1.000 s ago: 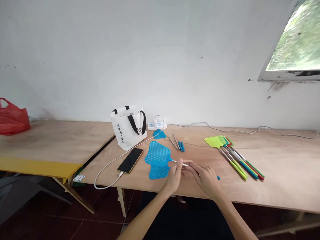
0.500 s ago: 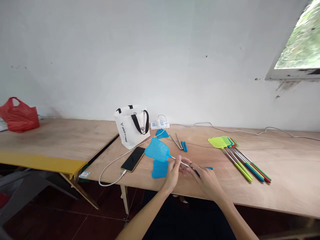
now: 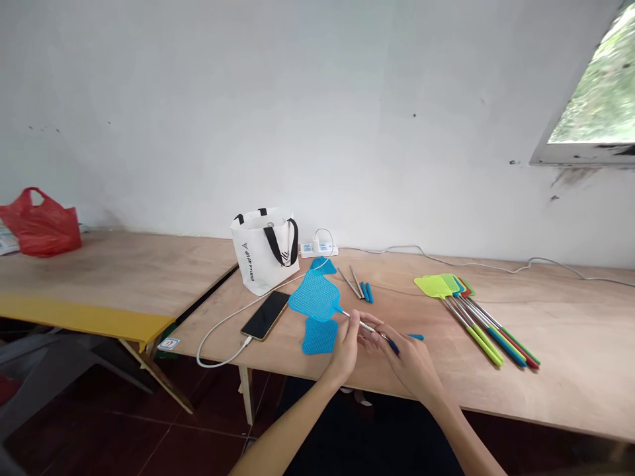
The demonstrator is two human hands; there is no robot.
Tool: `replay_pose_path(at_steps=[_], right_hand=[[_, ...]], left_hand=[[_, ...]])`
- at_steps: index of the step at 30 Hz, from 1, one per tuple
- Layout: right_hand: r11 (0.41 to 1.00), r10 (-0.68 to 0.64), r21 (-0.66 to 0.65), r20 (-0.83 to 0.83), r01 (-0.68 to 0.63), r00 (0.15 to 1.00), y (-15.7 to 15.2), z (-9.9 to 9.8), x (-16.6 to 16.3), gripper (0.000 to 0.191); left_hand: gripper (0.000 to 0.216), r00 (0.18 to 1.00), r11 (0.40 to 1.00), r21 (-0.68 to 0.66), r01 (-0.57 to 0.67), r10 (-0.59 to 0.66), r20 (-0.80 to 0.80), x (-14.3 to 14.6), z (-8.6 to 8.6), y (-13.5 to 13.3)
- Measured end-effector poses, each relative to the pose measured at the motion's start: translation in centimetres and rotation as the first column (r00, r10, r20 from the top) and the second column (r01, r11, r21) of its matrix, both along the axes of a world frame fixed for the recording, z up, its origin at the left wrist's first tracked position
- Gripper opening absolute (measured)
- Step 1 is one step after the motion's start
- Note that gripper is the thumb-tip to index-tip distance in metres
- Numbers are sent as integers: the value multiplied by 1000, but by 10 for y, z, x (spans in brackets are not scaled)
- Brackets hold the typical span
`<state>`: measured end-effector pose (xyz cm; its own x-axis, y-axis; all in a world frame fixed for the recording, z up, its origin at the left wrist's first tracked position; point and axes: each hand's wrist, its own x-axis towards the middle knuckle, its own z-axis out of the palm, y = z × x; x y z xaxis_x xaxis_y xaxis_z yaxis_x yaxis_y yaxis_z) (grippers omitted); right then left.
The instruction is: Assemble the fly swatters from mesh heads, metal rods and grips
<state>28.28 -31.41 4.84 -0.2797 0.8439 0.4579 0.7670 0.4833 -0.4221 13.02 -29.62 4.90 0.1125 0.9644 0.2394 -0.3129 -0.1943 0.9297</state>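
A blue fly swatter [image 3: 316,295] is lifted just above the plywood table [image 3: 546,344], its mesh head to the left. My left hand [image 3: 347,344] pinches its thin metal rod just behind the head. My right hand [image 3: 409,360] is closed on the rod's dark blue handle end further right. A second blue mesh head [image 3: 319,335] lies flat below it, and a third [image 3: 322,266] lies further back. Loose metal rods with blue grips [image 3: 361,285] lie beyond my hands.
A row of finished swatters [image 3: 471,311] in green, blue and red lies at the right. A phone [image 3: 265,315] on a white cable, a white tote bag [image 3: 268,250] and a power strip [image 3: 318,249] sit at the left. A red plastic bag [image 3: 42,221] rests on the neighbouring table.
The swatter's head has lifted off the lower mesh head and tilted up and back. My right hand slid along the rod to its blue handle end.
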Motion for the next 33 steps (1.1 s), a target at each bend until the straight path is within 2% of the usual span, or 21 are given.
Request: replay_pose_path(at_steps=[3, 5, 8, 11, 12, 15, 18, 23, 27, 30, 32, 33], right_hand=[[996, -51, 79, 117, 42, 992, 6, -6, 3, 40], [994, -60, 103, 144, 45, 988, 13, -8, 13, 38], [988, -66, 150, 129, 46, 989, 28, -9, 51, 37], [980, -106, 177, 81, 90, 991, 45, -15, 102, 39], [980, -121, 165, 59, 110, 991, 49, -18, 117, 40], [989, -138, 49, 16, 137, 990, 54, -29, 146, 41], [987, -154, -58, -49, 151, 987, 49, -36, 154, 43], [975, -149, -180, -77, 133, 986, 40, -42, 175, 45], [963, -164, -229, -92, 140, 982, 39, -41, 189, 48], [972, -140, -207, -129, 111, 982, 37, -30, 169, 48], [986, -56, -161, -141, 33, 988, 34, -18, 136, 46], [991, 5, -132, -118, -21, 993, 32, -13, 115, 45]], left_hand=[[62, 999, 1000, -9, -15, 15, 30, -2, 3, 3], [58, 995, 997, -11, -81, 82, 62, -13, 8, 8], [55, 944, 961, -18, -277, 276, 179, -50, 21, 23], [55, 838, 888, -55, -457, 450, 309, -100, 36, 39], [55, 819, 874, -55, -482, 472, 325, -114, 40, 42], [54, 852, 893, 25, -449, 420, 313, -134, 46, 45], [53, 869, 897, 81, -435, 394, 298, -125, 45, 41], [58, 899, 919, 63, -390, 365, 243, -98, 36, 41], [60, 909, 926, 71, -371, 346, 230, -98, 37, 44], [62, 915, 923, 87, -374, 352, 197, -90, 37, 41], [63, 953, 954, 77, -291, 282, 112, -70, 29, 33], [63, 979, 978, 53, -200, 197, 52, -56, 22, 29]])
